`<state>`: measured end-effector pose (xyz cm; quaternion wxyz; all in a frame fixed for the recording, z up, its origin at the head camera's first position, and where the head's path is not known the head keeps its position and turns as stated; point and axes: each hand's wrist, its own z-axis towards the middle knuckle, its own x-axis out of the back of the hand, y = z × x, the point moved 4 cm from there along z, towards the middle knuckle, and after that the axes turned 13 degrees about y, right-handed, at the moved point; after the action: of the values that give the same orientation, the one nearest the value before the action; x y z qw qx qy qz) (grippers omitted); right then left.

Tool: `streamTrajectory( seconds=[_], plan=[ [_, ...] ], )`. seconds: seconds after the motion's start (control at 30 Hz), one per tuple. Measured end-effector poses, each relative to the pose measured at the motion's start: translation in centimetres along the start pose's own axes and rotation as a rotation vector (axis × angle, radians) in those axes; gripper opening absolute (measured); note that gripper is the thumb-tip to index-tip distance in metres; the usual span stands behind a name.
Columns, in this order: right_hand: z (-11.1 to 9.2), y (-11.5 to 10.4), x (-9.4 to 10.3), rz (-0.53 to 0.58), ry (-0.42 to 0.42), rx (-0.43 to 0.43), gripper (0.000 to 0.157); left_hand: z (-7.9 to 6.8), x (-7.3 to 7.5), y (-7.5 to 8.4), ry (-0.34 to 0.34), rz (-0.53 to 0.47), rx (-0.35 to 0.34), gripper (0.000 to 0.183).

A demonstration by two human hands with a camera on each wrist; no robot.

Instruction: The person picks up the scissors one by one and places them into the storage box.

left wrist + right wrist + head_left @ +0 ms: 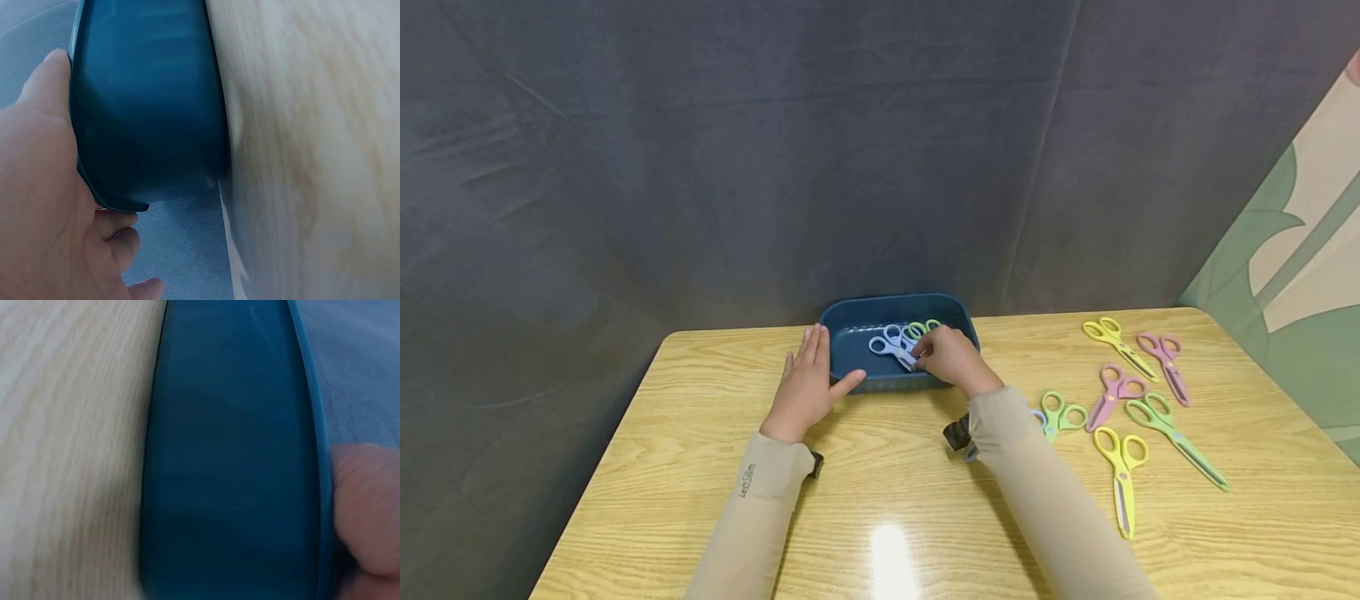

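Note:
A dark blue plastic bin (850, 312) stands at the table's far edge. Inside it lie light blue scissors (895, 348), with another light blue handle and green scissors (933, 324) beside them, partly covered by my right hand (953, 358). That hand reaches over the front right rim, and its curled thumb and fingers pinch the blade end of the light blue scissors. In the right wrist view the bin wall hides the fingertips. My left hand (805, 387) rests against the bin's left end, fingers extended along the rim and thumb at the front corner.
To the right lie yellow scissors (1122, 479), more yellow scissors (1116, 342), pink scissors (1167, 364), other pink scissors (1108, 400), long green scissors (1180, 437) and smaller green scissors (1054, 417). A light blue pair is partly under the right forearm. A dark curtain (850, 167) hangs behind the bin.

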<state>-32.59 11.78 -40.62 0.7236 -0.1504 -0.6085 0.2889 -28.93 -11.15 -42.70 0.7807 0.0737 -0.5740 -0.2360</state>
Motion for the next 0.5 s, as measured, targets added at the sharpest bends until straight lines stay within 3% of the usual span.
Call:
streamTrajectory(
  seconds=[0.5],
  plan=[
    [0.75,0.25,-0.78,-0.054,-0.059,-0.007,0.009,-0.02,-0.08,-0.08,-0.004,-0.002,0.001,0.101]
  ],
)
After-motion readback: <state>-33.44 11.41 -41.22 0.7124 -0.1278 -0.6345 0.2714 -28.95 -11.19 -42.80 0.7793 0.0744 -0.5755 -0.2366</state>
